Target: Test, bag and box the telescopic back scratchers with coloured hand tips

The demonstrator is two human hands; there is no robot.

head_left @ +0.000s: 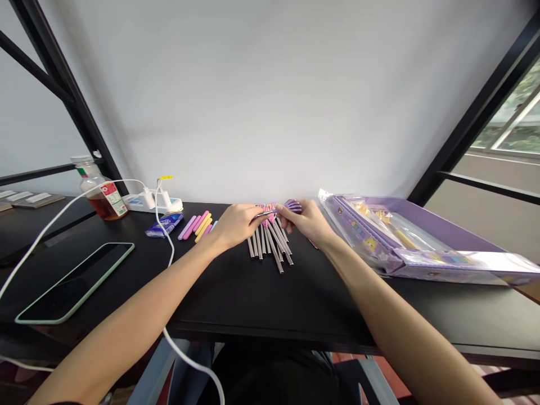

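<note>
Above the black desk, my left hand (239, 224) is closed in a pinch on a slim silver pen-like stick (266, 213), which points across to the other hand. My right hand (307, 220) is closed around several purple sticks (292, 205), their rounded ends fanned out; the fingers partly cover them. The two hands nearly meet. Just below and between them, several thin silver tubes (270, 243) lie spread on the desk, with pink and other coloured ends at the back. To the left rest several short pastel sticks (198, 225) in pink, purple and yellow.
On the right stands an open purple box (439, 225) with clear plastic inside. Leftward are a blue packet (165, 224), a white power strip (175, 205), a bottle of brown liquid (101, 194) and a phone (78, 281). A white cable (172, 247) crosses the desk's front edge.
</note>
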